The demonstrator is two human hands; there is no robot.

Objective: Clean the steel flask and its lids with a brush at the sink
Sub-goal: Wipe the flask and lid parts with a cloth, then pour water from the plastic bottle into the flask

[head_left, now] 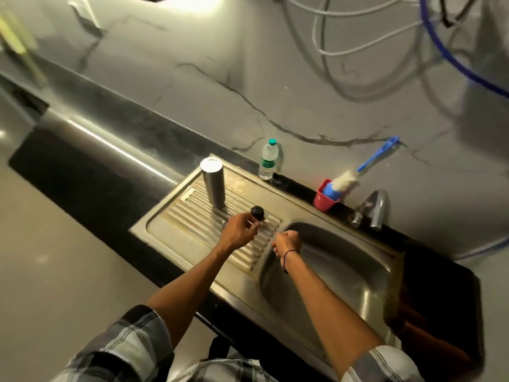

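The steel flask (212,183) stands upright and uncapped on the ribbed drainboard (192,216) to the left of the basin. A small black lid (258,212) sits on the drainboard near the basin's edge, and my left hand (242,230) pinches it between thumb and fingertips. My right hand (287,241) hovers over the left rim of the sink basin (344,271) with its fingers curled into a fist; nothing shows inside it. The bottle brush (349,180), white bristles on a blue handle, leans in a red cup (325,199) behind the basin.
A clear plastic water bottle (268,164) with a green cap stands at the back of the drainboard. The tap (374,208) rises behind the basin's right side. White and blue hoses (440,51) hang on the marble wall. The dark counter runs off to the left.
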